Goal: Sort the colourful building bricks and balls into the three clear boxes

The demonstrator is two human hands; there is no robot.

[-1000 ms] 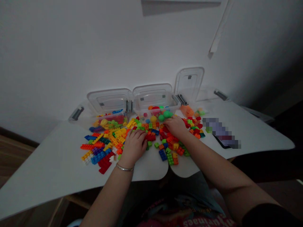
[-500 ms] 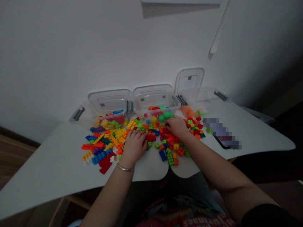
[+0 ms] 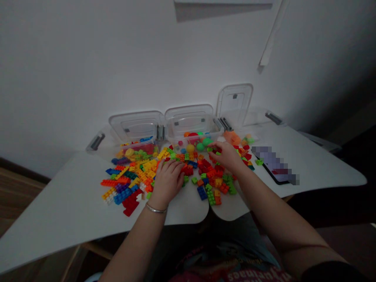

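Many coloured toy building bricks (image 3: 213, 172) lie in a loose pile on the white table. My left hand (image 3: 167, 178), with a bangle at its wrist, rests palm down at the pile's middle. Its fingers are stretched out, touching bricks, and what lies beneath the palm is hidden. My right hand (image 3: 227, 156) is over the right part of the pile, in front of the middle clear box (image 3: 195, 137). Its thumb and fingers close about a small green brick (image 3: 209, 149), seen at the fingertips. Coloured balls (image 3: 200, 147) show through the middle box's front wall.
A left clear box (image 3: 139, 145) and an open right box (image 3: 255, 117) flank the middle one, lids (image 3: 235, 103) raised against the wall. A phone (image 3: 273, 166) lies at the right, a lone green brick (image 3: 259, 161) beside it. The table's front edge curves inward before me.
My right hand has lifted a little from the pile and shifted right, uncovering red and green bricks below it. My left hand stays almost where it was.
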